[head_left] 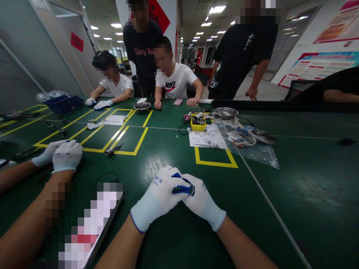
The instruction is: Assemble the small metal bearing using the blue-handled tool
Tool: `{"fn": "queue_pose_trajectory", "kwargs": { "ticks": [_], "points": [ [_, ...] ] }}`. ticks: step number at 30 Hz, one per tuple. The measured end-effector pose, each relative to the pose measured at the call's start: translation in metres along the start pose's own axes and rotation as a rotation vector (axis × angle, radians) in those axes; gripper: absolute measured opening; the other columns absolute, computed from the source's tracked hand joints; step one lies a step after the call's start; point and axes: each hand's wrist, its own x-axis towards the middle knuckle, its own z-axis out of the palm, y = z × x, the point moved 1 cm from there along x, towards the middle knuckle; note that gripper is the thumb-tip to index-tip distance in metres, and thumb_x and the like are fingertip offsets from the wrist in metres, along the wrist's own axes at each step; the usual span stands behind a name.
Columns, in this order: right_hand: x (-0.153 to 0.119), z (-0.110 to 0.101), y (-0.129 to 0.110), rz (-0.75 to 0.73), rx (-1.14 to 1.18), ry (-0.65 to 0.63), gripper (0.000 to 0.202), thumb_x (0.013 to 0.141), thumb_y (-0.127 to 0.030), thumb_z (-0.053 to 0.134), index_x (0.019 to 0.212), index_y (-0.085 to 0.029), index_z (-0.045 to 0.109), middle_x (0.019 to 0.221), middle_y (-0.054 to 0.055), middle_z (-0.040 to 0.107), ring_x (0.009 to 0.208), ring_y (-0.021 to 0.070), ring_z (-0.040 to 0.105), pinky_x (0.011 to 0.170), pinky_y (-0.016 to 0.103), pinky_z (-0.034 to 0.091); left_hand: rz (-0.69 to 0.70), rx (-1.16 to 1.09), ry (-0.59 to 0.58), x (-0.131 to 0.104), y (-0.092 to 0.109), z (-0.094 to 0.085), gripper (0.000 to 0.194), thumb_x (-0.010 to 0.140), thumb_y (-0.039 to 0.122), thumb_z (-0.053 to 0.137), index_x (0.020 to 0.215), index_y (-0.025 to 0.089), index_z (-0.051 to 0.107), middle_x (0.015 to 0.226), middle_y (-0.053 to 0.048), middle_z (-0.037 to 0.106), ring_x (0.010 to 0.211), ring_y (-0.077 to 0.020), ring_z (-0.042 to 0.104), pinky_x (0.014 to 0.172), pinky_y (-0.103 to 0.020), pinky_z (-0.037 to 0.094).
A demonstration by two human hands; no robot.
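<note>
Head view: the left hand (165,189) and right hand (201,196), in blue-palmed white knit gloves (154,203), together pinch a small, dark, round-edged piece (192,189) between them, neither hand clearly nearer; its long axis is too hidden to tell; beneath spreads a smooth, glossy green tabletop (238,198).

The only view, a wide one, looks out from the wearer's head, facing forward and down over the green bench (303,160). The left hand (162,192) and right hand (200,198) appear close, low centre; ceiling lights (217,9) show far off along the top edge.
</note>
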Motion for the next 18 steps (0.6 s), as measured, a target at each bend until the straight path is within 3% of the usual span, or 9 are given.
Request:
{"fn": "queue_pose_trajectory", "kwargs": {
  "ticks": [7, 13, 18],
  "points": [
    [-0.001, 0.001, -0.002, -0.026, 0.037, -0.051, 0.008, 0.092, -0.027, 0.067, 0.097, -0.021, 0.069, 0.102, 0.007, 0.077, 0.092, 0.0234, 0.074, 0.087, 0.039, 0.061, -0.051, 0.125, -0.080, 0.001, 0.001, 0.007, 0.007, 0.095, 0.022, 0.072, 0.095, 0.025, 0.079, 0.100, -0.004, 0.071, 0.099, -0.0234, 0.061, 0.091, -0.041, 0.046],
    [-0.001, 0.000, -0.002, -0.011, 0.071, -0.106, 0.009, 0.093, -0.027, 0.066, 0.100, -0.022, 0.068, 0.107, 0.007, 0.076, 0.100, 0.0243, 0.074, 0.090, 0.040, 0.060, -0.064, 0.285, -0.145, 0.003, 0.012, 0.003, 0.008, 0.093, 0.018, 0.071, 0.092, 0.022, 0.078, 0.100, -0.005, 0.070, 0.097, -0.0249, 0.060, 0.086, -0.041, 0.048],
    [0.001, 0.001, -0.002, 0.007, 0.033, -0.058, 0.008, 0.092, -0.026, 0.065, 0.098, -0.021, 0.069, 0.102, 0.006, 0.077, 0.094, 0.0237, 0.074, 0.087, 0.040, 0.060, -0.105, 0.256, -0.168, 0.008, 0.017, 0.001, 0.012, 0.095, 0.018, 0.067, 0.095, 0.021, 0.079, 0.105, -0.006, 0.071, 0.098, -0.0247, 0.061, 0.087, -0.041, 0.049]
  ]
}}
